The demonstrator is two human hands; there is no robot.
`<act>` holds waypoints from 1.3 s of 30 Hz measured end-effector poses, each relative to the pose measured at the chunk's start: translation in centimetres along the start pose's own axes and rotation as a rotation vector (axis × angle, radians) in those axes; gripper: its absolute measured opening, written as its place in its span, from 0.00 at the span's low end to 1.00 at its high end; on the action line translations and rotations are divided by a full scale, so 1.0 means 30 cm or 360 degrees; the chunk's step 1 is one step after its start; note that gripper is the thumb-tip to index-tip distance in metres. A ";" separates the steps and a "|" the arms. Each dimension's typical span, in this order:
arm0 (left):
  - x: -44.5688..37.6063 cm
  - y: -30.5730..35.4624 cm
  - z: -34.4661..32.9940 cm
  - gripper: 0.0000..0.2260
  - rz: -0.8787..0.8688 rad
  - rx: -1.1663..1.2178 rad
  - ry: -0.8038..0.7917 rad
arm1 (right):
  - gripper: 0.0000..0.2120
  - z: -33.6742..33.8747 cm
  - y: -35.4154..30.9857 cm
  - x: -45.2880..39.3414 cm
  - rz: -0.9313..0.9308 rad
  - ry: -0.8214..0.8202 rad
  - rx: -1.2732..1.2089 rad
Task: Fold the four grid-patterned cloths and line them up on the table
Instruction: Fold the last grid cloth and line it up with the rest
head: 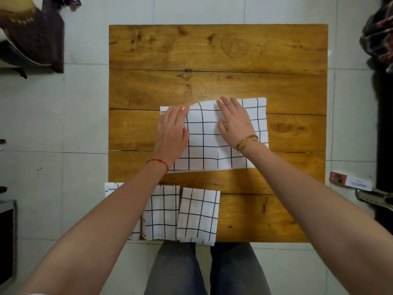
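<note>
A white cloth with a black grid [204, 143] lies spread in the middle of the wooden table [212, 60], its far edge slightly raised. My left hand [172, 130] rests flat on its left part, fingers extended. My right hand [234, 120] presses flat on its upper right part. Three folded grid cloths lie in a row at the near left edge: the leftmost one [110, 188] mostly hidden under my left forearm, a middle one [161, 213], and a right one [198, 216].
Dark fabric and a seat [32, 37] stand on the floor at the far left. A dark patterned bundle [378, 37] is at the far right. A small box and label [350, 180] sit beside the table's right edge.
</note>
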State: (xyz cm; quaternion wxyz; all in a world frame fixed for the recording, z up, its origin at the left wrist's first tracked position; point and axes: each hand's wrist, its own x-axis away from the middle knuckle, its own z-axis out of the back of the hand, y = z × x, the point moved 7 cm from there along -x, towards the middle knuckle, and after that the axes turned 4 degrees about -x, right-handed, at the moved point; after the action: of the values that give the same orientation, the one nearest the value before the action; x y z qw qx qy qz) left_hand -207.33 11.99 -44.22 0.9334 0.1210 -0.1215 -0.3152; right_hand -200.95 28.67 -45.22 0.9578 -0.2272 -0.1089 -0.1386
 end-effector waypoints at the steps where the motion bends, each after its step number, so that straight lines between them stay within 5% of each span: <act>1: -0.008 0.012 -0.021 0.24 -0.0030 -0.0113 -0.0053 | 0.25 -0.024 -0.018 -0.014 0.0031 -0.0050 0.0038; 11: -0.001 -0.082 -0.174 0.27 0.0140 -0.0412 -0.0443 | 0.28 -0.140 0.099 -0.017 -0.0224 -0.0245 0.0125; 28: -0.047 -0.131 -0.167 0.36 0.0201 -0.0450 -0.0448 | 0.27 -0.240 -0.244 -0.151 0.0186 -0.0342 0.0302; 39: -0.052 -0.143 -0.162 0.36 0.0245 -0.0367 -0.0550 | 0.27 -0.221 -0.111 -0.126 0.0130 -0.0298 0.0451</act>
State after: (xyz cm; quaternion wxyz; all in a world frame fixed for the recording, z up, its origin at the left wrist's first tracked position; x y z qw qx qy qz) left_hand -209.46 10.35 -50.32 0.9277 -0.0518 -0.2517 -0.2708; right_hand -204.57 23.54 -50.70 0.9707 -0.1061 -0.2067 -0.0612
